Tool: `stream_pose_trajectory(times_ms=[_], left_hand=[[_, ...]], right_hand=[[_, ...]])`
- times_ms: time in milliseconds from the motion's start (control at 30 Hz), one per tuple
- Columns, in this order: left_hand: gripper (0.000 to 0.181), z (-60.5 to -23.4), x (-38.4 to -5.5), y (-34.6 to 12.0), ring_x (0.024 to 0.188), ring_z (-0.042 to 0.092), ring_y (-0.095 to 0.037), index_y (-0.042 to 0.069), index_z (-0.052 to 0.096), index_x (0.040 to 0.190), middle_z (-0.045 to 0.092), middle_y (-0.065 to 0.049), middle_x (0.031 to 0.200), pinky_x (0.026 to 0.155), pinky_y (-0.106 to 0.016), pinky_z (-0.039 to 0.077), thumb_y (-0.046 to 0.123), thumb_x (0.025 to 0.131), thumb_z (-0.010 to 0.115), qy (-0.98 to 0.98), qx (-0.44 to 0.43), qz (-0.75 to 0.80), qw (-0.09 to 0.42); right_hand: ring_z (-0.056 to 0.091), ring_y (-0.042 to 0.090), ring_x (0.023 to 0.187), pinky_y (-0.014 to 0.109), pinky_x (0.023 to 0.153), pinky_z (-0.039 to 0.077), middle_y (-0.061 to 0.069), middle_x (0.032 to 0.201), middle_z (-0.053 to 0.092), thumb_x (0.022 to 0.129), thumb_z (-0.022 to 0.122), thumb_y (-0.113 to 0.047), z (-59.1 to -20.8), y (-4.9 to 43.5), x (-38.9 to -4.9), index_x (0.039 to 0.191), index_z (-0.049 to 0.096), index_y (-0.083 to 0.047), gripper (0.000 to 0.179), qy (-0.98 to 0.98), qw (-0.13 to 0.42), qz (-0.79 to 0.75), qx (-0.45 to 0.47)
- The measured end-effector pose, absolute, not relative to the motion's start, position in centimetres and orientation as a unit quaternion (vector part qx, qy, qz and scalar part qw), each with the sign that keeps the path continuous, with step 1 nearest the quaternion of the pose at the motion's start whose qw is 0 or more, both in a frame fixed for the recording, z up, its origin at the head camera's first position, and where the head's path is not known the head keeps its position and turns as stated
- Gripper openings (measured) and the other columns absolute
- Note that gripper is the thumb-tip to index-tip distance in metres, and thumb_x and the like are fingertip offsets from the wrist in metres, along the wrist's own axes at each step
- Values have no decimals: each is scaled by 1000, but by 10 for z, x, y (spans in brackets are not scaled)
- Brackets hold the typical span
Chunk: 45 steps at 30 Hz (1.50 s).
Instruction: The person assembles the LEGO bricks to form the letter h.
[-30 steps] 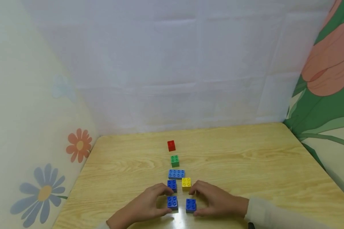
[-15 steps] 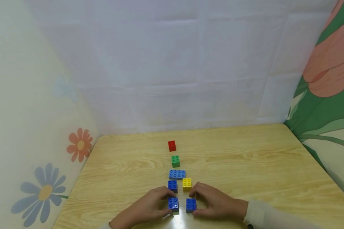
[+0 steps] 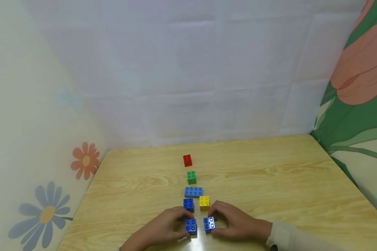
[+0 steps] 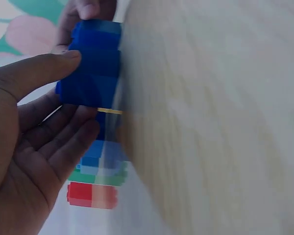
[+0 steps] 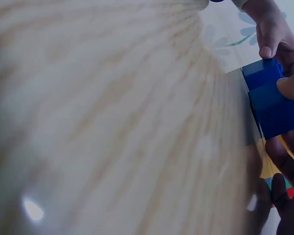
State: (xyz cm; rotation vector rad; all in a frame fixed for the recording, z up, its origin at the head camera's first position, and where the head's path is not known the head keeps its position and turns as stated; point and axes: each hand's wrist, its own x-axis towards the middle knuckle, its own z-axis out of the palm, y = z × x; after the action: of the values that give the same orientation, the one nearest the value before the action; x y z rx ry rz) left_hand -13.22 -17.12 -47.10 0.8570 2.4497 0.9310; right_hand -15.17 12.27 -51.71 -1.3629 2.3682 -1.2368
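Note:
Near the table's front, my left hand [image 3: 168,226] pinches a blue toy brick [image 3: 190,226] between thumb and fingers. The left wrist view shows the thumb on that blue brick [image 4: 90,88] and the other fingers behind it. My right hand [image 3: 235,222] holds a second blue brick [image 3: 209,225] by its right side, thumb and finger at its two ends. A narrow gap separates the two bricks in the head view. Just beyond them sit a third blue brick [image 3: 188,204] and a yellow brick [image 3: 204,203], apart from both hands.
A longer light blue brick [image 3: 193,191], a green brick [image 3: 191,177] and a red brick [image 3: 187,160] stand in a line going back on the wooden table [image 3: 254,167]. A white sheet [image 3: 191,69] hangs behind; flowered panels [image 3: 47,214] flank the table.
The left hand has shifted its blue brick slightly right and nearer the body. The right-hand brick's top now catches more light, as if slightly tilted. The other bricks stay in place.

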Motion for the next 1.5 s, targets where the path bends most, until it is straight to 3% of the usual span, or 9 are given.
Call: stream_pose_trajectory(times_ms=[467,1000,1500], left_hand=[[38,-472,-133,-172,110,56,-4,25,62,120,60,17,116,95,-30,50,43,87,71,865,318,340,188],[39,-478,-131,-173,112,56,-5,26,62,120,60,17,116,97,-31,48,45,87,70,860,319,355,181],[38,-473,-128,-172,109,56,-3,25,62,118,60,17,113,95,-30,49,44,87,71,861,310,359,184]], right_hand=[[57,5,96,25,85,51,-12,104,57,89,71,-36,-516,123,-152,118,51,-28,36,771,106,-466,-421],[57,7,95,28,84,52,-9,103,58,90,71,-33,-513,117,-150,119,53,-19,37,751,75,-487,-440],[56,11,103,32,89,49,-11,113,58,90,71,-30,-506,105,-153,119,53,-25,35,748,61,-502,-430]])
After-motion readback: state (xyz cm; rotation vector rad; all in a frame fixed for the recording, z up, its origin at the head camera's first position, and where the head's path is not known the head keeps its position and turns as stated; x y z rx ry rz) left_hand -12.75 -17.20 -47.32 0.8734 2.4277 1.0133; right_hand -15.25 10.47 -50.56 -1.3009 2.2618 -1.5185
